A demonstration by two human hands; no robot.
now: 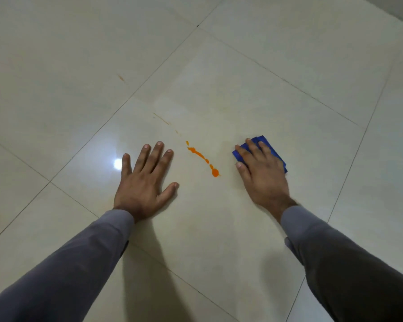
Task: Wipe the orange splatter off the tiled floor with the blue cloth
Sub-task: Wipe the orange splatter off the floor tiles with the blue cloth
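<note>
An orange splatter (201, 158) runs as a broken diagonal streak on a cream floor tile, ending in a round blob at its lower right. Fainter thin orange marks (161, 119) continue up and to the left of it. My left hand (144, 180) lies flat on the tile just left of the streak, fingers spread, holding nothing. A folded blue cloth (269, 145) sits on the floor to the right of the splatter. My right hand (258, 169) presses down on top of the cloth, covering most of it, a short gap from the orange blob.
Glossy cream floor tiles (242, 228) with dark grout lines fill the view. A small orange smear (121, 77) marks a tile further back on the left. A bright light reflection (118, 163) shines beside my left hand. My grey sleeves reach in from the bottom.
</note>
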